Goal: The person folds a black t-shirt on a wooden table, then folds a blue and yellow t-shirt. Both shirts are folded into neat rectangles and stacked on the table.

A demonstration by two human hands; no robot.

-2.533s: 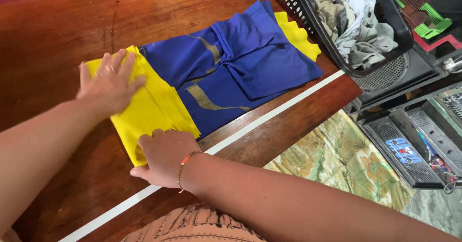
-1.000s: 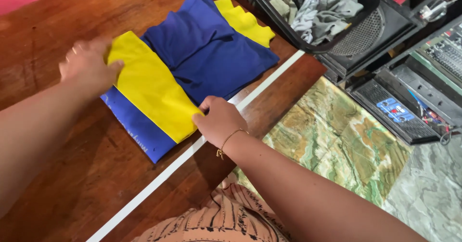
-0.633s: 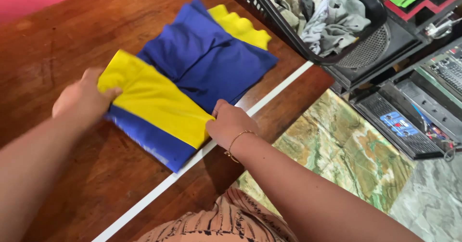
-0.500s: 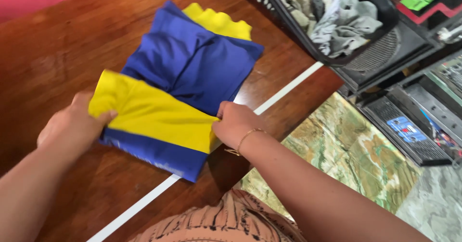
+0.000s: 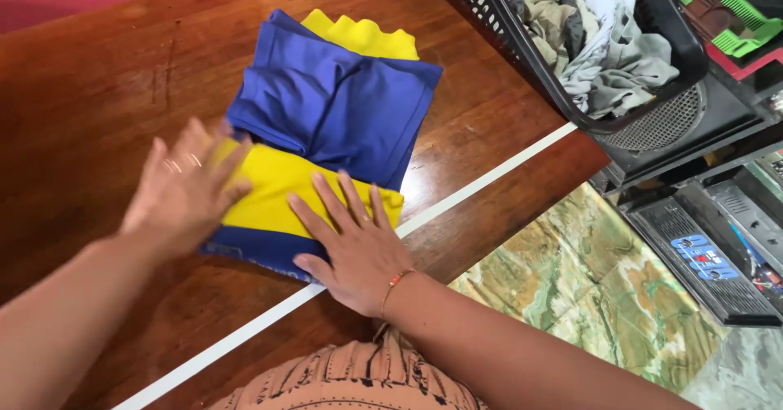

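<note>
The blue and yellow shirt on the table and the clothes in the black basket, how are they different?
The blue and yellow shirt lies folded flat on the wooden table; the basket clothes sit crumpled in a heap inside the black basket. The shirt is bright; the basket clothes are mostly grey, tan and white. The left hand and right hand press on the shirt; nothing touches the basket clothes. Both are fabric garments.

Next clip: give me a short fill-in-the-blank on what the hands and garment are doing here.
1. Both hands, left hand and right hand, lie ____ on the folded garment.
2. The garment is blue and ____.
3. The laundry basket holding clothes is ____ in colour.
4. The garment rests on a ____ table.

Missing words: flat; yellow; black; wooden
</note>
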